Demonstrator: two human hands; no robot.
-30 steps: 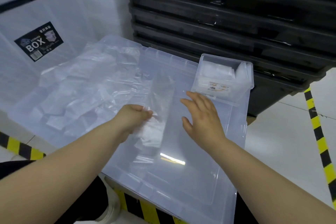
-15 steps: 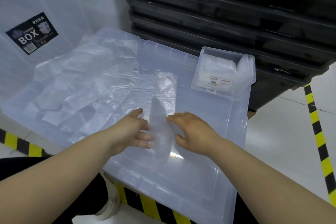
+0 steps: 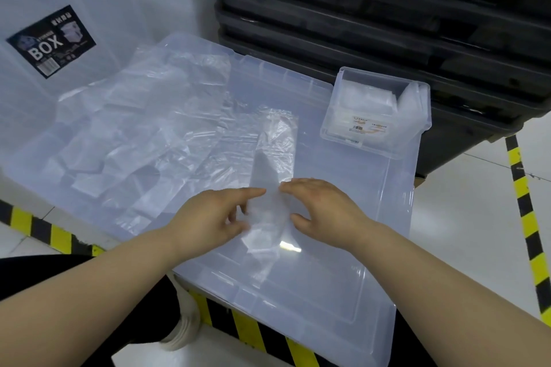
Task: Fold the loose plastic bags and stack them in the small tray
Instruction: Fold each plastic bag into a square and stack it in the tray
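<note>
Bag (image 3: 275, 155), folded into a long strip, is lying along the lid (image 3: 343, 277), its near end rising between both hands; left hand (image 3: 213, 217) is pinching its left edge, grip narrow on the bag; right hand (image 3: 325, 205) is pressing straight fingers against its right edge, grip wide; loose bags (image 3: 134, 128) are lying at left; tray (image 3: 396, 146), holding folded bags, is sitting on the lid's far right corner.

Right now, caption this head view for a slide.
Left hand and right hand fold a plastic bag near the small tray.
</note>
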